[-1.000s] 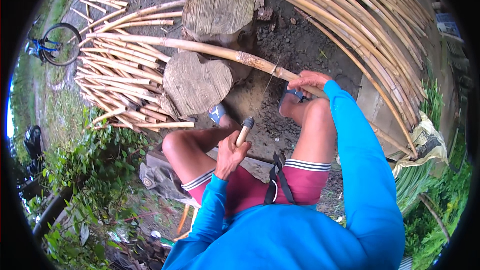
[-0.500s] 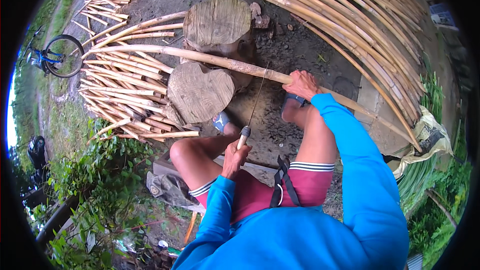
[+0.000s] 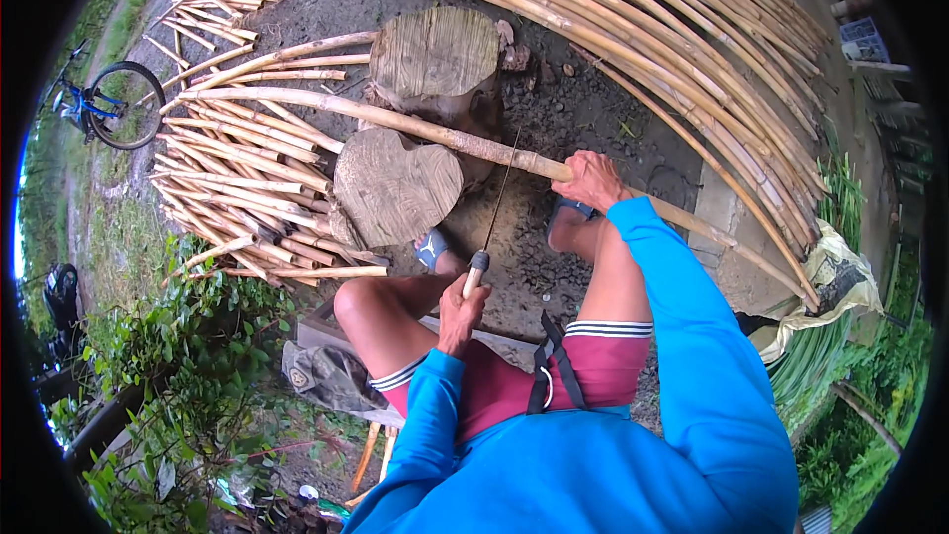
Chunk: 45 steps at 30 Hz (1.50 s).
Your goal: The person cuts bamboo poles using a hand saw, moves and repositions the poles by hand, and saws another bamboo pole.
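Now, in the head view, the right hand point(image 3: 593, 181), looser-looking a second ago, grasps the long bamboo pole point(image 3: 405, 124) from above, seemingly steadying it where it runs between the near stump point(image 3: 395, 193) and far stump point(image 3: 435, 51), while the left hand point(image 3: 460, 318) clenches the handle point(image 3: 474, 275) of a thin blade point(image 3: 502, 183) crossing the pole.

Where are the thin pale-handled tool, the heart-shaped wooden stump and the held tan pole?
Thin pale-handled tool point(image 3: 474, 281), head view: handle.
Heart-shaped wooden stump point(image 3: 395, 188), head view: top.
Held tan pole point(image 3: 445, 135), head view: middle stretch.
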Each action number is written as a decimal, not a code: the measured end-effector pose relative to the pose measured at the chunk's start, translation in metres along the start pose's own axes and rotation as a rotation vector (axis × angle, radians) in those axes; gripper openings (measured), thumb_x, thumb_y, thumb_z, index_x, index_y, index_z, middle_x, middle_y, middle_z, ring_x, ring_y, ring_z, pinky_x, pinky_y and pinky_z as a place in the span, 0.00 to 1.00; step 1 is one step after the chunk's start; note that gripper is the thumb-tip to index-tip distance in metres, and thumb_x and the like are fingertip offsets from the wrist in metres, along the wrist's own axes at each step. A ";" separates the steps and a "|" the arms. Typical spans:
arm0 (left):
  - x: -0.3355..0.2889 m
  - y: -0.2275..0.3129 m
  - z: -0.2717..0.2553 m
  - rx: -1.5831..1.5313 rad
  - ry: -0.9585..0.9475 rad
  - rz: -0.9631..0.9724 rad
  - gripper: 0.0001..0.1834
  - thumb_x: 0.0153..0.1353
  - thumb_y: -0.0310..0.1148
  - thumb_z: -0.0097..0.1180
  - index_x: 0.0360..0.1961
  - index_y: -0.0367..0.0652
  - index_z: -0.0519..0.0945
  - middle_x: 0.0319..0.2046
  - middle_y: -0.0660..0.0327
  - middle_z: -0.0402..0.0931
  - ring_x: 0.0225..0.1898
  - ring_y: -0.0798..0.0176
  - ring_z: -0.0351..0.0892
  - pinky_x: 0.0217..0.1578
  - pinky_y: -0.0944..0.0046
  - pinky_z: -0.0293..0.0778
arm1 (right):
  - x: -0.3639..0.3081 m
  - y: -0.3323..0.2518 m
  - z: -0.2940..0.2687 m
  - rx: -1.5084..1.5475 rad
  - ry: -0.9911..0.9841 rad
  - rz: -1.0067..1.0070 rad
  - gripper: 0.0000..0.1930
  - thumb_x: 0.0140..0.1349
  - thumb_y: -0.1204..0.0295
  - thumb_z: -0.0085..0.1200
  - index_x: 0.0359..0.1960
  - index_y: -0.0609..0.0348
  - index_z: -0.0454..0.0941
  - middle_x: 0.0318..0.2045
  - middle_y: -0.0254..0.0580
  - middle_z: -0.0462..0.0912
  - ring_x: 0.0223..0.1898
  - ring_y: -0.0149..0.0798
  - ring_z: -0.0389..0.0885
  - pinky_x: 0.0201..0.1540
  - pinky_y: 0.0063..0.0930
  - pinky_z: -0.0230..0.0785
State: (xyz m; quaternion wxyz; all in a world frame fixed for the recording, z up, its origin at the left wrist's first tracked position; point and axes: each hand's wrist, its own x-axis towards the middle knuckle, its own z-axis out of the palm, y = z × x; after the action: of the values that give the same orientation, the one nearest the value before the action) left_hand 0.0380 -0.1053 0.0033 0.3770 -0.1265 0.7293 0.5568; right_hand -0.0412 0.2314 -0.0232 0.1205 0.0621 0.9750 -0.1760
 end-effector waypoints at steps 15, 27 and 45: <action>0.005 0.005 0.002 -0.009 0.085 0.001 0.16 0.60 0.42 0.59 0.28 0.40 0.73 0.16 0.65 0.68 0.17 0.70 0.66 0.20 0.63 0.61 | 0.022 -0.032 -0.024 0.584 -0.381 0.144 0.39 0.59 0.27 0.40 0.32 0.57 0.78 0.25 0.43 0.81 0.29 0.42 0.82 0.39 0.40 0.73; 0.008 0.029 0.028 0.344 0.151 0.273 0.21 0.60 0.46 0.57 0.31 0.35 0.73 0.25 0.36 0.75 0.33 0.31 0.78 0.34 0.41 0.70 | 0.020 -0.046 -0.009 0.266 -0.168 0.210 0.36 0.64 0.34 0.39 0.41 0.56 0.83 0.43 0.65 0.82 0.49 0.70 0.77 0.52 0.58 0.68; 0.031 0.029 0.034 0.326 0.089 0.157 0.19 0.56 0.43 0.56 0.32 0.32 0.77 0.20 0.41 0.74 0.26 0.38 0.78 0.33 0.47 0.72 | 0.018 -0.049 -0.010 0.253 -0.117 0.272 0.35 0.62 0.36 0.42 0.39 0.59 0.85 0.41 0.65 0.84 0.48 0.69 0.79 0.55 0.58 0.70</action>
State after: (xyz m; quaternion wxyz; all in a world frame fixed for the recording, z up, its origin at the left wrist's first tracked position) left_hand 0.0134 -0.0574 -0.0003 0.3152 -0.0312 0.8335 0.4527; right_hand -0.0683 0.1903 -0.0024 0.1909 0.1977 0.9190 -0.2827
